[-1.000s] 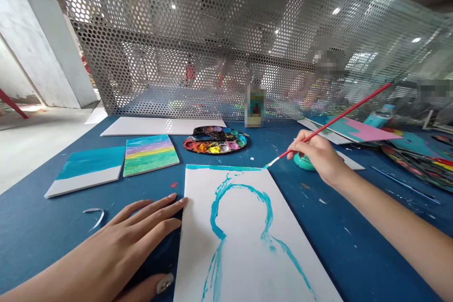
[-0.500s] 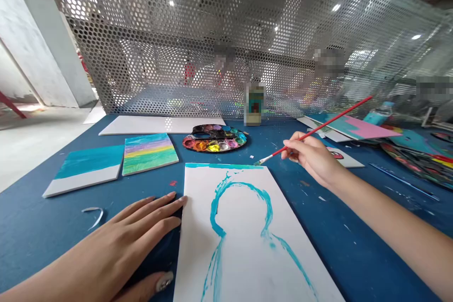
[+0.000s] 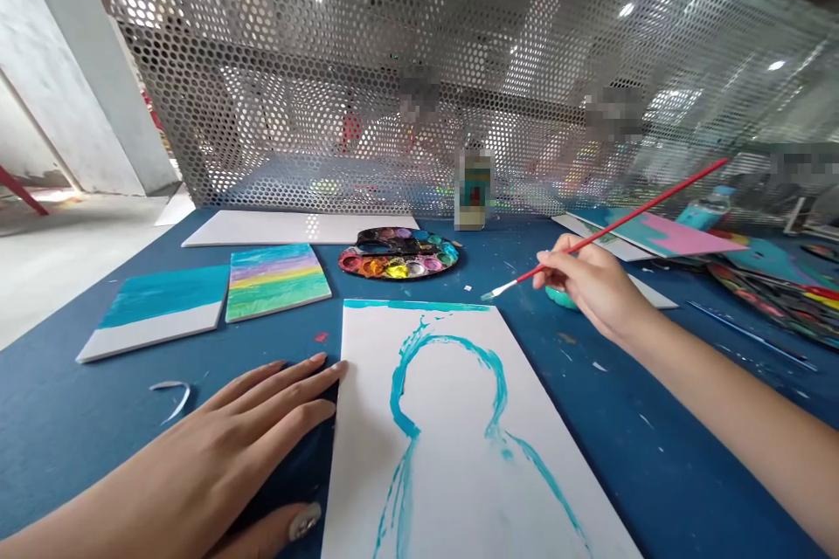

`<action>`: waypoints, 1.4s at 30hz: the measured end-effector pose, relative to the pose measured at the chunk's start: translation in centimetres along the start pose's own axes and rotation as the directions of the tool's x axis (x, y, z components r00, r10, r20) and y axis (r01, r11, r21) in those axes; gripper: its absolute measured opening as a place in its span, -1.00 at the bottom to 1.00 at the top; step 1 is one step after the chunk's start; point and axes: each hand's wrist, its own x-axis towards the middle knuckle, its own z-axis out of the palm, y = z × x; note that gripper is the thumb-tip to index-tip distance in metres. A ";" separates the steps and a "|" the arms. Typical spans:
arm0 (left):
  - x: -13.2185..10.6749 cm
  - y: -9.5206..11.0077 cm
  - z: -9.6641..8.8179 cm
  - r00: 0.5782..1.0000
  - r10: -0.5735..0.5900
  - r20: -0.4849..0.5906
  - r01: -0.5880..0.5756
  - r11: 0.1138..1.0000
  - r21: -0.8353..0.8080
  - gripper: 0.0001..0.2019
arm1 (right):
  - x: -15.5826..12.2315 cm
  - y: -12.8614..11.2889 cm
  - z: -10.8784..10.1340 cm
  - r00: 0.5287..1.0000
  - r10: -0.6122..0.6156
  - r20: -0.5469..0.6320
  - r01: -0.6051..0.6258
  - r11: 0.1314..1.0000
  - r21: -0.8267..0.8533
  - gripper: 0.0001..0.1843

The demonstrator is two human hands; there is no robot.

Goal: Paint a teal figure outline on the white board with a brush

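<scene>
My right hand [image 3: 586, 284] grips a red-handled paintbrush [image 3: 616, 221], its bristles by the top right corner of a white canvas [image 3: 452, 472]. Whether the bristles touch the canvas, I cannot tell. Turquoise paint forms a head-and-shoulders outline on the canvas, and a turquoise band runs along its top edge. Spread flat on the table, my left hand [image 3: 242, 445] has its fingertips at the canvas's left edge. Partly hidden behind my right hand is a small turquoise-green thing [image 3: 561, 298]. Beyond the canvas lies a paint palette [image 3: 399, 266] with several colours in its wells.
Two small painted canvases, one turquoise and white [image 3: 163, 306], one striped [image 3: 279, 282], lie at left. A blank white board [image 3: 288, 229] and a blurred bottle [image 3: 473, 192] stand before a perforated metal screen [image 3: 315, 122]. At right are a blue brush [image 3: 751, 334] and painted boards [image 3: 662, 231].
My right hand and the brush have shifted slightly right, and the brush tip has moved along to the canvas's top right corner. The small turquoise-green thing now shows. My left hand stays put.
</scene>
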 end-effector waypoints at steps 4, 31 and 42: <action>-0.4 0.2 0.8 1.000 0.001 -0.019 -0.002 1.000 -0.020 -0.29 | -0.2 0.0 0.1 0.998 0.019 0.063 -0.018 1.000 -0.020 -0.47; 0.5 -2.0 -0.9 0.957 0.203 0.208 -0.265 0.903 0.338 -0.20 | 0.5 0.8 -0.8 1.000 -0.022 -0.008 0.022 0.999 -0.028 -0.55; 0.1 -2.4 -0.8 0.958 0.203 0.203 -0.264 0.900 0.347 -0.20 | 0.4 0.4 -0.9 0.999 -0.040 -0.009 0.039 0.996 -0.077 -0.60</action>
